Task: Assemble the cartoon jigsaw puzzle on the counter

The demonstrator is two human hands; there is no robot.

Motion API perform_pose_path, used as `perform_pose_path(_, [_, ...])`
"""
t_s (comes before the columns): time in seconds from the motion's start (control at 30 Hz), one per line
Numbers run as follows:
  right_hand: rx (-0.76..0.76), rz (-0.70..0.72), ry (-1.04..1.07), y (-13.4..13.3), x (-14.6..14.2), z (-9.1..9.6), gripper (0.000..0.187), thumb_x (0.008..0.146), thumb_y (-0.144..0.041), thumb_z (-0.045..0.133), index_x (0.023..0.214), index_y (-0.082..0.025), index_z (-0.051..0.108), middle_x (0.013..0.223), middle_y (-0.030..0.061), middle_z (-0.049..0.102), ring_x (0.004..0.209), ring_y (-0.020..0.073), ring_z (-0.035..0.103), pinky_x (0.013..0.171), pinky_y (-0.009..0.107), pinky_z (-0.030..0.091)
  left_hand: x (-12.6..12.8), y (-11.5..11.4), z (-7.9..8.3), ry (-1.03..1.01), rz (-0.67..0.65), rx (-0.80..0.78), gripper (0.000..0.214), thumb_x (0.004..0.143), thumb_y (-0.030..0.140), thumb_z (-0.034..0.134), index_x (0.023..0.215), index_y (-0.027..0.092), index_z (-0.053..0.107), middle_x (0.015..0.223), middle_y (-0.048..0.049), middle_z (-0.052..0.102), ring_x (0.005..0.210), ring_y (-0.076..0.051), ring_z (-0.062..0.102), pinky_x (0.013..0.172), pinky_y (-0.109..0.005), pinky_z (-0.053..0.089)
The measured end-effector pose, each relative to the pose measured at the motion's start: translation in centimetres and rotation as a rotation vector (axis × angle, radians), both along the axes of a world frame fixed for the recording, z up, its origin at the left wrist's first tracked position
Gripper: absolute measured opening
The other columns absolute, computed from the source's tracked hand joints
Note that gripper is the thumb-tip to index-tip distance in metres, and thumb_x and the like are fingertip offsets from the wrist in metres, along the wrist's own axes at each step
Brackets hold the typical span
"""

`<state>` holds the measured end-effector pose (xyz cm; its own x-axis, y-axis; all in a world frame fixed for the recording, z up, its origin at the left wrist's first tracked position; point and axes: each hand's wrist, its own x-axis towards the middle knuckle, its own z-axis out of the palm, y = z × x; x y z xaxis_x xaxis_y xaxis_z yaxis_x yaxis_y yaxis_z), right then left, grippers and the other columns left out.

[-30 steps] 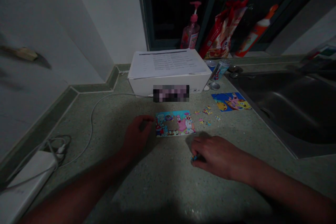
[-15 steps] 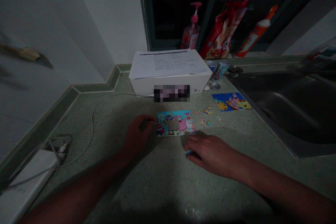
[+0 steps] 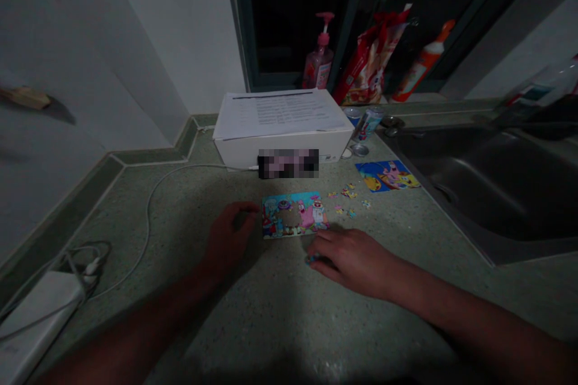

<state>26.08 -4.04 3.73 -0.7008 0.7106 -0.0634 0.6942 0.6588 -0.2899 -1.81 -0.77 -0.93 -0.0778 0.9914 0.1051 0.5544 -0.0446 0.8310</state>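
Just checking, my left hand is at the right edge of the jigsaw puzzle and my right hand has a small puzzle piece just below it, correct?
Not quite: the left hand is at the left edge of the jigsaw puzzle, not the right edge, as the head view shows. The right hand with the small puzzle piece is as you said.

On the counter, a jigsaw puzzle lies before a box topped with papers. Loose pieces sit right of the puzzle, with a second puzzle beyond them, beside the sink. A pump bottle stands behind the box.
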Motion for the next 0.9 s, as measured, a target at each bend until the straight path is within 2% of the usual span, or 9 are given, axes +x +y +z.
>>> perform_pose_path(0.13, [0.036, -0.029, -0.011, 0.8, 0.9, 0.3, 0.006, 0.1, -0.022, 0.066, 0.098, -0.021, 0.071, 0.095, 0.0032, 0.073, 0.086, 0.0199, 0.069, 0.073, 0.032, 0.05, 0.0, 0.0, 0.1, -0.005, 0.002, 0.005, 0.024, 0.088, 0.038, 0.058, 0.099, 0.025, 0.075, 0.103, -0.0061, 0.079, 0.098, -0.027, 0.072, 0.099, -0.048, 0.056])
perform_pose_path(0.37, [0.058, -0.109, -0.044, 1.8, 2.3, 0.5, 0.016, 0.104, -0.021, 0.056, 0.094, -0.02, 0.069, 0.096, 0.0052, 0.072, 0.089, 0.0221, 0.071, 0.077, 0.035, 0.053, 0.0, 0.1, 0.0, -0.004, 0.0, 0.008, 0.024, 0.088, 0.038, 0.057, 0.098, 0.024, 0.075, 0.103, -0.0077, 0.079, 0.1, -0.028, 0.072, 0.099, -0.049, 0.055])
perform_pose_path(0.63, [-0.078, 0.013, -0.001, 0.5, 1.1, 0.4, 0.011, 0.099, -0.018, 0.062, 0.092, -0.023, 0.07, 0.092, 0.0019, 0.074, 0.085, 0.0192, 0.07, 0.075, 0.032, 0.049, -0.1, 0.0, 0.1, -0.012, -0.007, 0.003, 0.022, 0.089, 0.036, 0.058, 0.098, 0.025, 0.074, 0.104, -0.0065, 0.079, 0.101, -0.028, 0.073, 0.099, -0.047, 0.056])
perform_pose_path(0.77, [-0.158, 0.057, 0.043, 0.6, 1.1, 0.6, 0.013, 0.096, -0.014, 0.064, 0.09, -0.023, 0.071, 0.091, -0.0001, 0.075, 0.084, 0.018, 0.071, 0.075, 0.031, 0.049, -0.1, 0.0, 0.1, -0.021, -0.013, 0.016, 0.021, 0.088, 0.035, 0.058, 0.097, 0.025, 0.074, 0.103, -0.0068, 0.079, 0.102, -0.028, 0.073, 0.1, -0.048, 0.056])
perform_pose_path(0.9, [-0.08, -0.076, 0.063, 2.4, 2.7, 1.1, 0.017, 0.101, -0.02, 0.057, 0.095, -0.024, 0.072, 0.097, 0.002, 0.076, 0.09, 0.0199, 0.072, 0.079, 0.033, 0.052, 0.0, 0.0, 0.1, -0.017, -0.01, 0.015, 0.021, 0.089, 0.036, 0.058, 0.098, 0.025, 0.074, 0.103, -0.0066, 0.079, 0.102, -0.028, 0.073, 0.1, -0.049, 0.055])
